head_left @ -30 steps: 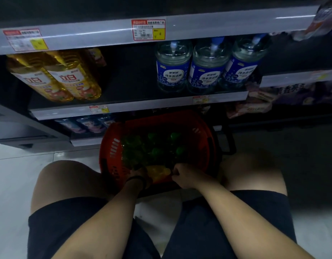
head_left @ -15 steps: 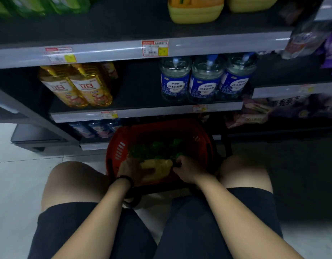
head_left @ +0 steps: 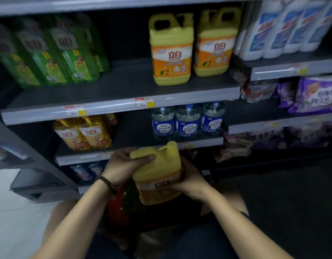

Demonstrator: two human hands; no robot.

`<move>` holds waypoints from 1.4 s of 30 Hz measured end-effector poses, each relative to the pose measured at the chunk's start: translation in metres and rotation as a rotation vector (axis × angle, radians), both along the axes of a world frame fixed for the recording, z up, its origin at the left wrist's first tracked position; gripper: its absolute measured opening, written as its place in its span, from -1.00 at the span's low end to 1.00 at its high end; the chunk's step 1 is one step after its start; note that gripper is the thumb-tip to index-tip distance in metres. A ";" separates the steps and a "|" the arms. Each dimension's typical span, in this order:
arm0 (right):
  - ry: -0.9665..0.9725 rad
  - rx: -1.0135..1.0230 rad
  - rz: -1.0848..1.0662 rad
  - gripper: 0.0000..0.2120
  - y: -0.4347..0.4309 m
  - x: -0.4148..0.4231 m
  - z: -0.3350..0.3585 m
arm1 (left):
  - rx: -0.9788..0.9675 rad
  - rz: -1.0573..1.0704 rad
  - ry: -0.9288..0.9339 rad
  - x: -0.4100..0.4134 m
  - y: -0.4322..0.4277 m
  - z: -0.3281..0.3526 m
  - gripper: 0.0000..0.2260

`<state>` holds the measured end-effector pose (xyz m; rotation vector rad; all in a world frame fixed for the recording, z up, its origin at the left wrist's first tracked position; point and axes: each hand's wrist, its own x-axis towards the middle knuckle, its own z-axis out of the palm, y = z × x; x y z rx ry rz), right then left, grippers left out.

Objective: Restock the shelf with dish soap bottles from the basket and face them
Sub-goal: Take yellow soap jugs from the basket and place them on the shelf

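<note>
Both hands grip one yellow dish soap jug [head_left: 157, 174]: my left hand [head_left: 122, 165] curls over its handle end, my right hand [head_left: 191, 182] cups its lower side, and it hangs tilted above the red basket [head_left: 116, 208], in front of the lower shelves. On the upper shelf [head_left: 124, 85] two matching jugs [head_left: 170, 51] stand upright side by side, labels forward, with a gap and then a blurred row of green bottles [head_left: 75, 53], at least three, to their left. One shelf down I count three clear blue-labelled bottles [head_left: 187, 122] and two amber bottles [head_left: 82, 133] at the front.
</note>
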<state>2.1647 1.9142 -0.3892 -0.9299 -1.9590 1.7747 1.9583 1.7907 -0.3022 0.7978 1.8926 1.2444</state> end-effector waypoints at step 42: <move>0.052 0.536 -0.428 -0.38 0.307 0.001 0.198 | 0.406 -0.133 0.493 0.038 0.333 0.089 -0.22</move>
